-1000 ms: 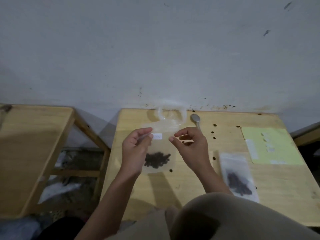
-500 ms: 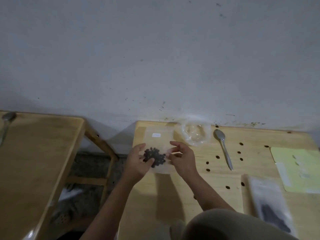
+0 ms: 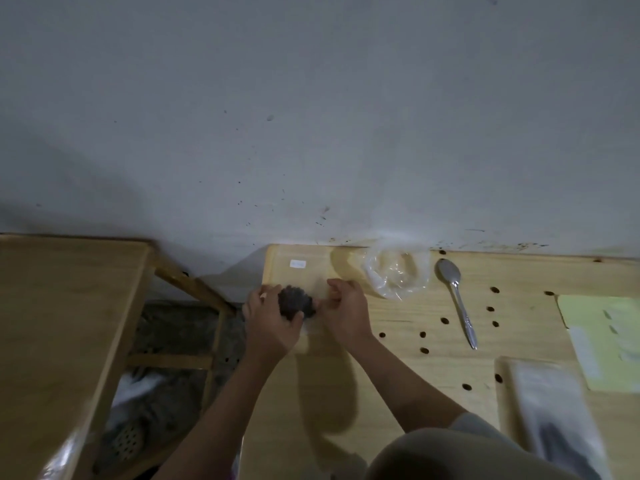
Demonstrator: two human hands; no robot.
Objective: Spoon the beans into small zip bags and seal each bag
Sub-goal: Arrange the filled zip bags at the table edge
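A grey wall (image 3: pixel 311 116) fills the upper half of the view, and the wooden table (image 3: pixel 398 341) butts against its foot, with a second wooden table (image 3: pixel 62 323) off to the left across a gap. On the main table's far left corner lies the small zip bag (image 3: pixel 304 275), flat, its white label toward the wall and a dark clump of beans (image 3: pixel 294 301) near its lower end. Both forearms reach forward to it. The left hand (image 3: pixel 270 323) has fingers curled over the bag's left edge and thumb pressed beside the beans; the right hand (image 3: pixel 343 306) has fingers bent, pinching the bag's right edge. To the right sits a crumpled clear plastic bag (image 3: pixel 394 271), then a metal spoon (image 3: pixel 455 299) lying bowl toward the wall. Loose beans (image 3: pixel 444 320) are scattered on the wood near the spoon. At lower right lies a filled bag (image 3: pixel 557 417), blurred, and beside it a pale green sheet (image 3: pixel 602 334)
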